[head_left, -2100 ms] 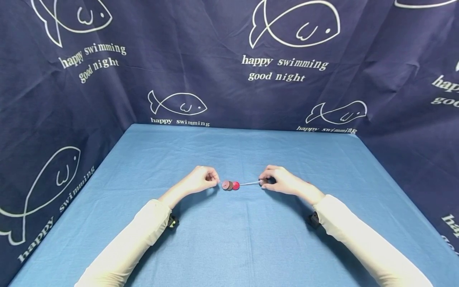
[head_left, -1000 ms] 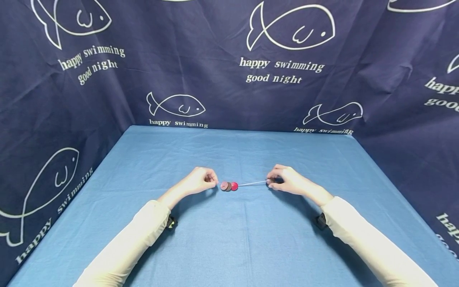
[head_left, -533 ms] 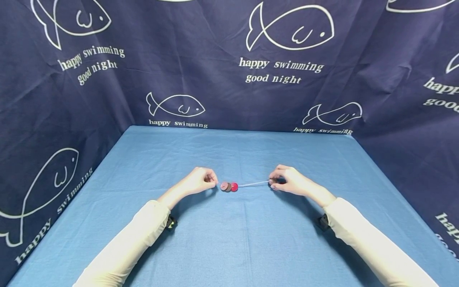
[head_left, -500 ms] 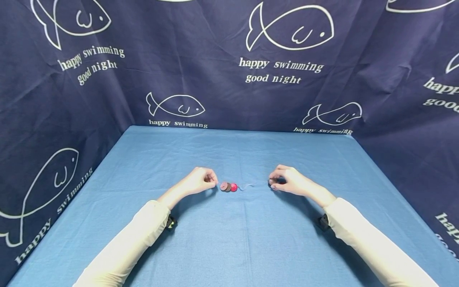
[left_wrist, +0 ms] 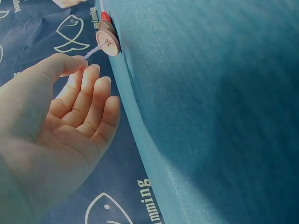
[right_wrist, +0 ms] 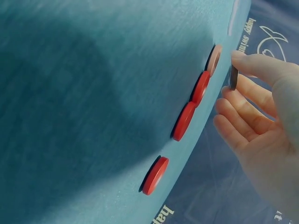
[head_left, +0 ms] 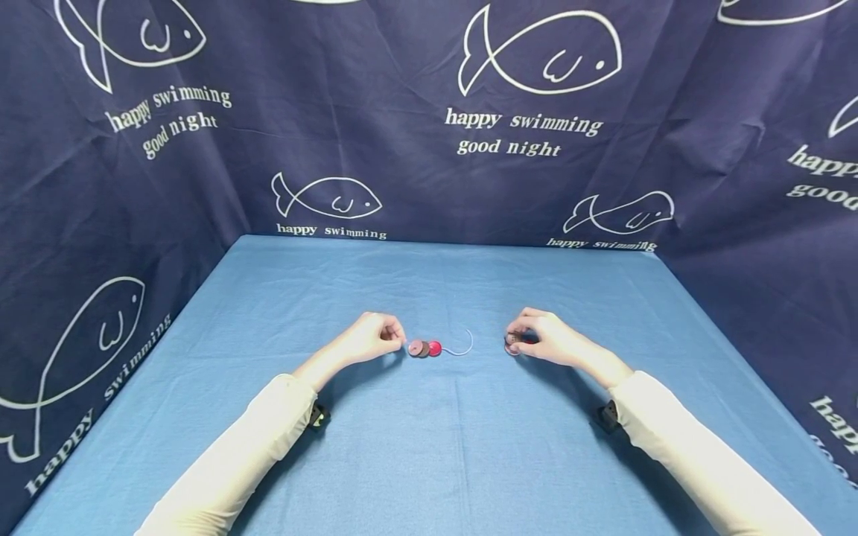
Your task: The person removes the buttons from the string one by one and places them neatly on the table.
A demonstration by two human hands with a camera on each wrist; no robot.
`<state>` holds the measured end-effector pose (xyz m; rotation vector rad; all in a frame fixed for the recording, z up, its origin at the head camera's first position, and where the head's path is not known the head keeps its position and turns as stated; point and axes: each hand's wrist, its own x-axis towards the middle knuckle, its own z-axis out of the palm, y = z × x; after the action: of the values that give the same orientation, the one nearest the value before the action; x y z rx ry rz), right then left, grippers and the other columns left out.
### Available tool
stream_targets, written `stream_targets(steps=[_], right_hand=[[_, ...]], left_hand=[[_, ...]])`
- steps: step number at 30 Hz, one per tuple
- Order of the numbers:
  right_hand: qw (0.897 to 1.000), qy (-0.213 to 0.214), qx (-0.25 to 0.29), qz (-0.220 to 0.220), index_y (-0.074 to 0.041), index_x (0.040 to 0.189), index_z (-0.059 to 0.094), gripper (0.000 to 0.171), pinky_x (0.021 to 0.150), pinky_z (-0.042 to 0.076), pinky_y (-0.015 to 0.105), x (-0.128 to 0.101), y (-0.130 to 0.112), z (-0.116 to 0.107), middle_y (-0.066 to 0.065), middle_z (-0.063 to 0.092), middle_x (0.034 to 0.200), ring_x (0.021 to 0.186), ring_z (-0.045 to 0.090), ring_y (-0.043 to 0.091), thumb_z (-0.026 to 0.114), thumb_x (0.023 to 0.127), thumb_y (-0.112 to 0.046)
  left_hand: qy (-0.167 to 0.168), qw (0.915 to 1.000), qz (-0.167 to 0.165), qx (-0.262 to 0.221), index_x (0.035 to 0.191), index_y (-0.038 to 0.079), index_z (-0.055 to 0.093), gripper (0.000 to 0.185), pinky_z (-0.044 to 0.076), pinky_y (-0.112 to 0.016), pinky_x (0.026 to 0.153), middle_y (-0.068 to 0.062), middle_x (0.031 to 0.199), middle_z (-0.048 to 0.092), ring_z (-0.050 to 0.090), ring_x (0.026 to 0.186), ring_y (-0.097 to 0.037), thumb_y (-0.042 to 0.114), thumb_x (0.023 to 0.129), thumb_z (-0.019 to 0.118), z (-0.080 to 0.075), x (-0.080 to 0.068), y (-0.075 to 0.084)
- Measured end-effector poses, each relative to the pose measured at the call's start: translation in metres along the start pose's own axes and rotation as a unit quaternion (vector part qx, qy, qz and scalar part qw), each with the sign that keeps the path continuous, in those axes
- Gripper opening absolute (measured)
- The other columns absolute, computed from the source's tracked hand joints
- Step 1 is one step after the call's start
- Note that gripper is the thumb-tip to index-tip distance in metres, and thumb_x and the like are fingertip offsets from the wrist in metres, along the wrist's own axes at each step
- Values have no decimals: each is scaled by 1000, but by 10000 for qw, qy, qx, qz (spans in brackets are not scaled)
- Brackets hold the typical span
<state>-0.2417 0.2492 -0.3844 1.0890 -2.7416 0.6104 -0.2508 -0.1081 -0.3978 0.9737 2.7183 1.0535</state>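
Note:
My left hand pinches the near end of a pale string between thumb and index finger. Threaded on that string are a pink button, a brown button and a red button. Beyond the red one, the string's other end curls loose over the blue cloth. To the right, my right hand pinches a dark brown button edge-on between thumb and fingertips. Just under that hand lies a loose pink button.
Three loose red buttons lie in a rough row with the pink one on the blue tablecloth, near the right hand. A dark curtain with fish drawings rises behind the table and at both sides.
The right hand has moved right. The string, earlier stretched straight to the right hand, has dropped away from it and now curls on the cloth. The left hand keeps its place.

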Motion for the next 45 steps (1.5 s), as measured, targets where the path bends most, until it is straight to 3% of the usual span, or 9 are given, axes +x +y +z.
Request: stream_targets(steps=[13,26,45], right_hand=[[9997,167,-174,-100,-2,97,69,21,73,50,36,-7,2,-3,4,59,86,80,60,18,73,76,-6],[9997,11,-111,212,-3,99,69,22,73,48,35,-13,5,-9,3,59,87,80,58,18,72,78,-9],[9988,425,-59,237,-1,98,67,24,76,50,39,-26,12,-8,6,62,91,84,61,20,73,75,-6]], left_hand=[[-24,10000,-80,-14,83,7,67,4,46,-20,63,2,71,63,53,62,-3,9,84,64,1,0,1],[-113,9999,-102,-48,83,8,67,4,46,-21,64,2,72,63,54,62,-4,10,84,63,0,0,3],[-95,9999,-109,-63,82,9,66,4,46,-21,63,3,71,62,53,62,-4,10,84,63,2,1,3]])
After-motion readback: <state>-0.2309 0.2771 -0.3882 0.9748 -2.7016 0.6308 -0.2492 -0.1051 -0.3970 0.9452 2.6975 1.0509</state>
